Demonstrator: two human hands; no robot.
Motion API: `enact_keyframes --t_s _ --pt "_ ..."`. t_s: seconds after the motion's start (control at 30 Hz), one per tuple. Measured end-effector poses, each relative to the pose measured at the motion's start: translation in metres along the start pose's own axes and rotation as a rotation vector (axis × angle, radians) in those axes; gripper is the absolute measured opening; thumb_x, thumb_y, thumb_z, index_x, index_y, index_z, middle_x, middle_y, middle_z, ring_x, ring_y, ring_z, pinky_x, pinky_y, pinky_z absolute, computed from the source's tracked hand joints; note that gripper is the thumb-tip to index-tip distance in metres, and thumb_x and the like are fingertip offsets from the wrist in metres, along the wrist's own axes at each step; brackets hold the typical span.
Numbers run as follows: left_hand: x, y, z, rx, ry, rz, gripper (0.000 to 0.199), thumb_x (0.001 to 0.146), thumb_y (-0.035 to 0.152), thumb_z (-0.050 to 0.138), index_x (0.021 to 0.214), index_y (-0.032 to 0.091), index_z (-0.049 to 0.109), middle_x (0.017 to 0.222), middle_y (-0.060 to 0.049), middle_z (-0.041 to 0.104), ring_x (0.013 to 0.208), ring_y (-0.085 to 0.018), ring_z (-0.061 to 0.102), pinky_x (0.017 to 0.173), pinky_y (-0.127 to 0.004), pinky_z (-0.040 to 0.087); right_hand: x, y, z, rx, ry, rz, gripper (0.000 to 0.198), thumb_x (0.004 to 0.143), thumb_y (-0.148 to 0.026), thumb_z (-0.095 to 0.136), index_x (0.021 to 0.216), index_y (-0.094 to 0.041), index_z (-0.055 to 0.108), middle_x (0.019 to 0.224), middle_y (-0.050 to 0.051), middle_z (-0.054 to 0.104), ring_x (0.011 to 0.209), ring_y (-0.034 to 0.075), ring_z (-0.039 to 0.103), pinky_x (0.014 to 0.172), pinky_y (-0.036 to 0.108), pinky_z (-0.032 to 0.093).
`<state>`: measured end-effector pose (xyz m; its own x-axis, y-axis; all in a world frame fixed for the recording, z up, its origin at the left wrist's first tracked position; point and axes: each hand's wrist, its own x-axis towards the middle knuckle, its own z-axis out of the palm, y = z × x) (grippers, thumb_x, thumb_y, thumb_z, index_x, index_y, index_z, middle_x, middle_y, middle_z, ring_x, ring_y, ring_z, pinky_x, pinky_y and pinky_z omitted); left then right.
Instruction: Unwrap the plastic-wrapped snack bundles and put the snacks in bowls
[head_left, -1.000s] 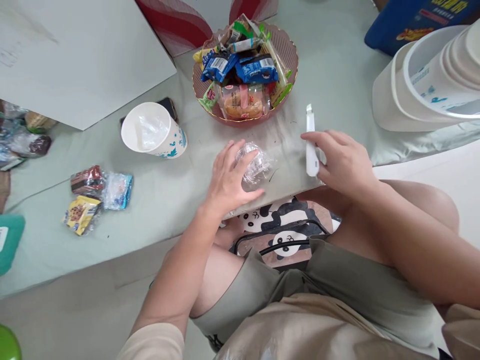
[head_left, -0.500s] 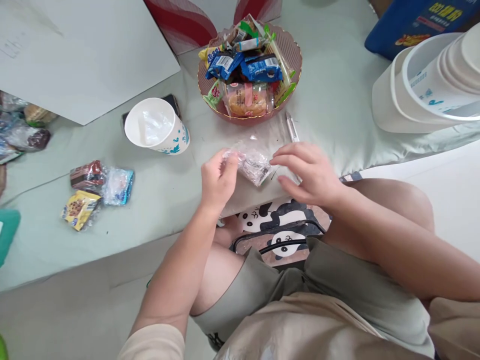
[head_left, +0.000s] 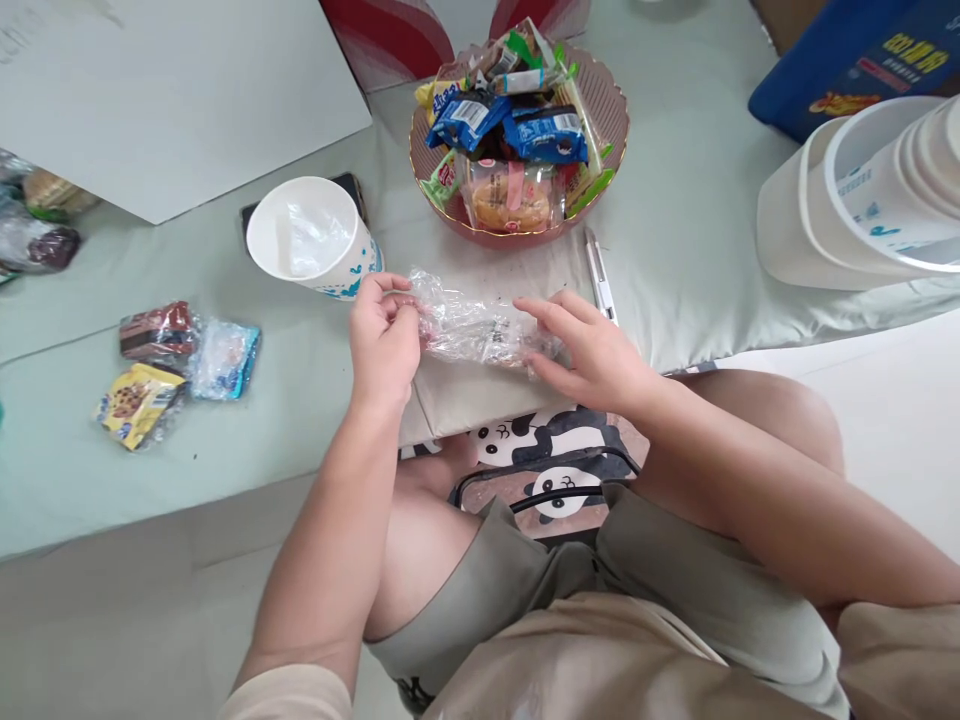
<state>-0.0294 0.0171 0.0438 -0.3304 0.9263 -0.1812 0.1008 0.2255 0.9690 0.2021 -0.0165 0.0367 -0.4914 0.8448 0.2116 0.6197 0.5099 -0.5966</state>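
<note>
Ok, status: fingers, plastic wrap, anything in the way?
Left fingers pinching one end of the clear plastic wrap. Right fingers parted at its other end. Close by: paper cup at left, slim white tool just beyond right hand.

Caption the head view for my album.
Crinkled clear plastic in the left grip, right grip at its other end, near a bowl of wrapped snacks.

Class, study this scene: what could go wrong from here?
The paper cup stands close beside the left hand; a sideways pull might tip it. The white cutter-like tool lies near the right hand, which might bump it. The clear plastic held by the left hand might tear if tugged.
</note>
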Motion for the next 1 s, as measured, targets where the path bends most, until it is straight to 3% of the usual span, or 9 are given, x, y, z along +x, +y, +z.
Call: enact_keyframes --t_s 0.1,0.2,0.33,0.5,0.6,0.73,0.83,0.9,1.0 --pt "0.004 -0.002 -0.001 0.050 0.002 0.033 0.032 0.074 -0.002 0.048 0.091 0.024 0.050 0.066 0.006 0.054 0.042 -0.007 0.046 0.038 -0.021 0.034 -0.001 0.001 -0.006 0.052 0.015 0.040 0.060 0.090 -0.023 0.051 0.150 -0.017 0.047 0.132 0.016 0.060 0.104 0.025 0.063 0.087 0.040 0.054" --pt "0.010 -0.009 -0.006 0.148 0.002 0.063 0.036 0.073 -0.002 0.049 0.096 0.025 0.050 0.070 0.006 0.054 0.042 -0.007 0.045 0.039 -0.021 0.035 -0.004 0.006 -0.019 0.067 -0.026 0.076 0.062 0.086 -0.019 0.050 0.148 -0.019 0.049 0.117 0.012 0.068 0.091 0.022 0.064 0.082 0.039 0.053" --pt "0.016 -0.025 -0.020 0.409 -0.041 0.156 0.041 0.073 0.002 0.053 0.107 0.026 0.054 0.078 0.004 0.057 0.049 -0.009 0.050 0.049 -0.025 0.045 -0.011 0.021 -0.043 -0.055 -0.086 0.056 0.038 0.080 -0.016 0.050 0.110 -0.022 0.073 0.090 0.007 0.071 0.093 0.026 0.065 0.083 0.041 0.049" --pt "0.010 -0.023 -0.030 0.732 0.035 0.400 0.041 0.075 0.007 0.057 0.113 0.022 0.062 0.100 -0.005 0.063 0.080 -0.019 0.065 0.084 -0.038 0.058 -0.021 0.033 -0.060 -0.192 0.040 0.140 0.024 0.078 -0.020 0.050 0.076 -0.024 0.074 0.100 0.009 0.071 0.097 0.029 0.064 0.089 0.050 0.048" --pt "0.000 -0.014 -0.024 0.733 0.018 0.650 0.031 0.082 0.015 0.056 0.112 0.020 0.064 0.120 -0.011 0.063 0.112 -0.025 0.065 0.105 -0.042 0.053 -0.018 0.027 -0.056 -0.191 0.205 0.167 0.021 0.082 -0.026 0.054 0.089 -0.023 0.074 0.109 0.011 0.070 0.104 0.031 0.064 0.095 0.051 0.048" --pt "-0.005 -0.014 -0.012 0.817 -0.218 0.738 0.035 0.080 0.029 0.071 0.114 0.021 0.068 0.138 -0.012 0.062 0.139 -0.034 0.053 0.121 -0.051 0.042 -0.005 0.020 -0.037 -0.223 0.127 0.158 0.049 0.086 -0.037 0.060 0.132 -0.020 0.062 0.119 0.014 0.071 0.112 0.035 0.063 0.093 0.050 0.047" --pt "-0.002 -0.018 -0.008 0.814 -0.278 0.719 0.014 0.083 0.024 0.067 0.096 0.022 0.071 0.132 -0.011 0.067 0.140 -0.032 0.054 0.119 -0.049 0.045 -0.001 0.019 -0.028 -0.246 0.037 0.144 0.045 0.090 -0.029 0.054 0.133 -0.021 0.061 0.094 0.009 0.073 0.099 0.030 0.066 0.088 0.045 0.045" --pt "-0.002 -0.014 -0.010 0.757 -0.258 0.756 0.005 0.084 0.021 0.063 0.084 0.022 0.067 0.119 -0.009 0.072 0.131 -0.028 0.061 0.114 -0.047 0.049 -0.003 0.017 -0.029 -0.285 0.064 0.122 0.030 0.092 -0.026 0.050 0.116 -0.023 0.069 0.084 0.007 0.069 0.090 0.027 0.065 0.083 0.042 0.044" --pt "-0.011 -0.003 -0.014 0.655 -0.201 0.859 0.008 0.083 0.019 0.062 0.076 0.023 0.060 0.100 -0.005 0.075 0.115 -0.026 0.069 0.112 -0.049 0.050 -0.010 0.011 -0.038 -0.337 0.184 0.046 0.019 0.092 -0.023 0.052 0.090 -0.024 0.070 0.087 0.008 0.069 0.085 0.024 0.064 0.078 0.041 0.044"
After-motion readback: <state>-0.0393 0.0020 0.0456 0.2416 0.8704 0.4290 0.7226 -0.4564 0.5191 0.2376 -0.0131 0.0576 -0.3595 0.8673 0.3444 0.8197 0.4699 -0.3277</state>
